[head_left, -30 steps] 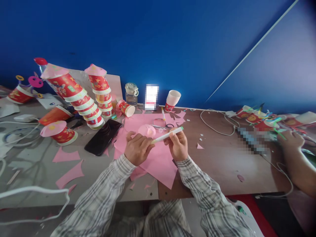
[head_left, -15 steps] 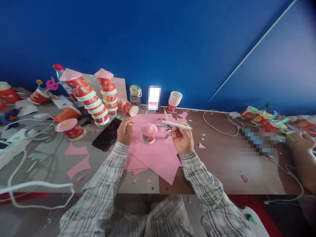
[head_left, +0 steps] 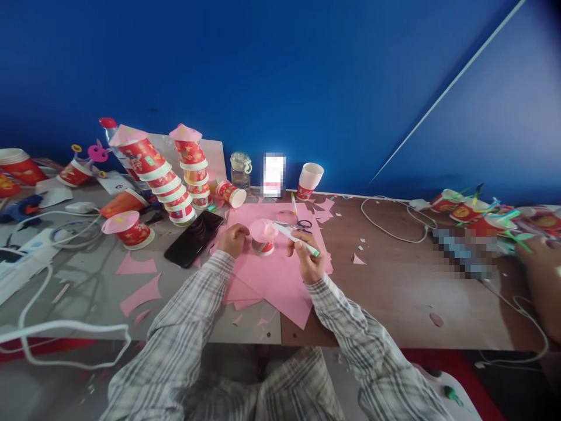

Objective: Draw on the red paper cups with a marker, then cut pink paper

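An upturned red paper cup with a pink paper top [head_left: 263, 235] stands on pink paper sheets [head_left: 280, 275]. My left hand [head_left: 233, 240] rests curled beside the cup's left side, touching it. My right hand [head_left: 307, 257] is closed on a white marker with a green end [head_left: 297, 238], whose tip points at the cup's top. Scissors [head_left: 294, 223] lie just behind the cup.
A black phone [head_left: 193, 238] lies left of the paper. Stacks of red cups [head_left: 170, 187], a glass jar [head_left: 241, 169] and a white cup [head_left: 309, 178] stand at the back. White cables [head_left: 390, 225] and pink scraps are strewn about. Another person's hand [head_left: 541, 275] works at the right.
My left hand let go of the marker and moved to the cup, now set on the paper. My right hand turned the marker so its tip points at the cup.
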Demonstrator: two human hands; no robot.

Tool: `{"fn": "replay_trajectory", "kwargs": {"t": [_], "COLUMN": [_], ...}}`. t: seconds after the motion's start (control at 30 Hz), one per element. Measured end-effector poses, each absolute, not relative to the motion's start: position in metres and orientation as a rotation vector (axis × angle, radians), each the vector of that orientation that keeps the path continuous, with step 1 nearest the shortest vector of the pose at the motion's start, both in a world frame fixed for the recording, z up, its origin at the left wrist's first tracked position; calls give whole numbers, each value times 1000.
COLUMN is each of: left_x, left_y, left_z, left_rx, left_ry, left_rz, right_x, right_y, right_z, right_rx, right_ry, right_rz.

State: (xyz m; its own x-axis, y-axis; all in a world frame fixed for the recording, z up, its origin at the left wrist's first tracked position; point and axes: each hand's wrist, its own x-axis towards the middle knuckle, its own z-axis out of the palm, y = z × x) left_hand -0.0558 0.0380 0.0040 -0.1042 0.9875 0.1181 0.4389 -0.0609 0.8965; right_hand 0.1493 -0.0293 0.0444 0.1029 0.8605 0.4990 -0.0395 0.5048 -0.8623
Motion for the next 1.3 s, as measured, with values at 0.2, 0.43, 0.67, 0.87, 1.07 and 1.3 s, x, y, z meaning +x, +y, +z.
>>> {"fn": "replay_trajectory", "kwargs": {"t": [0.2,0.43,0.67,0.87,1.07,1.3], "left_x": [-51,-44,-38,-35,-36,-35], "left_y": [35,23,20,25,26,25], "left_z": [2,12,10,-4,-11,-9], "left_rx": [1677,1881,1992,1999,2034,2083], "left_ry": [1475,1452,1492,1565,1581,1597], "left_rz": [1050,1003,1002,1011,1017,1035], "right_x": [146,144,145,145,146,145], "right_y": [-30,-30,-29,-29,-27,-28], "right_z": [34,32,32,29,27,31], "right_rx": [-884,-896,-922,-977,-993,-980], "right_ry": [-1299,-1256,-1270,-1323,-1358,-1425], "right_rz": [802,860,828,789,766,747]}}
